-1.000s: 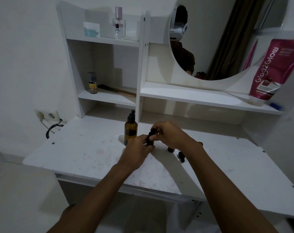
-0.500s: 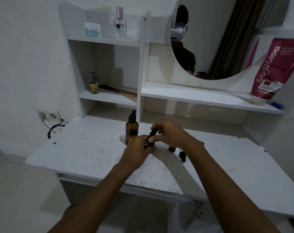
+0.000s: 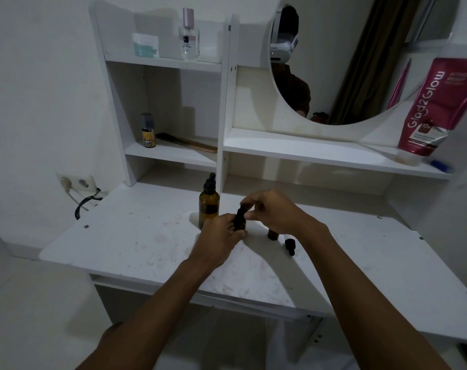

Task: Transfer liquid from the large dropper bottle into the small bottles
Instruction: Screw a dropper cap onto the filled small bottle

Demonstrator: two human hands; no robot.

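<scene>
Upright between both hands, the small bottle (image 3: pixel 240 218) has its body clasped by the left hand (image 3: pixel 220 235) and its cap pinched by the right hand (image 3: pixel 271 212); the large dropper bottle (image 3: pixel 208 202) stands just left, nearer the left hand.

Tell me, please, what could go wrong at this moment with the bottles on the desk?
1. Both hands, left and right, work on one small bottle right beside the large amber bottle; a bump from the left hand could tip it.
2. Another small bottle seems to stand uncapped under the right wrist, so it may be knocked over.
3. The loose dropper cap lies on the marked desk and might pick up dirt.
</scene>
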